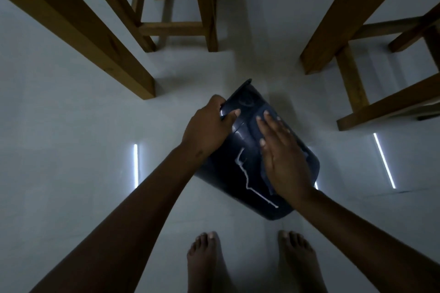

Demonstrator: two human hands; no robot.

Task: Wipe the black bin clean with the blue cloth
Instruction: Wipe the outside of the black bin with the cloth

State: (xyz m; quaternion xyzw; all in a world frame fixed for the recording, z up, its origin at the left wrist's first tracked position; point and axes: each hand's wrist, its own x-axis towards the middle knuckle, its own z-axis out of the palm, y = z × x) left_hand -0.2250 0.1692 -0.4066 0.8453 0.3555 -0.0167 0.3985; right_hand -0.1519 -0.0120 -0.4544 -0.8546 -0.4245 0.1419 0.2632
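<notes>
Left hand (209, 131) fingers gripping the black bin (240, 173) rim, right hand (283, 162) fingers flat, pressing the blue cloth (266, 173) on its side, white streak (250, 181) alongside, no legible writing, pale floor (71, 150)

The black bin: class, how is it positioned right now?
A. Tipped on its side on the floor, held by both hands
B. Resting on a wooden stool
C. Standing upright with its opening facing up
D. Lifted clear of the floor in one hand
A: the black bin lies tipped on the floor, with the left hand gripping its rim and the right hand pressed flat on its side.
</notes>
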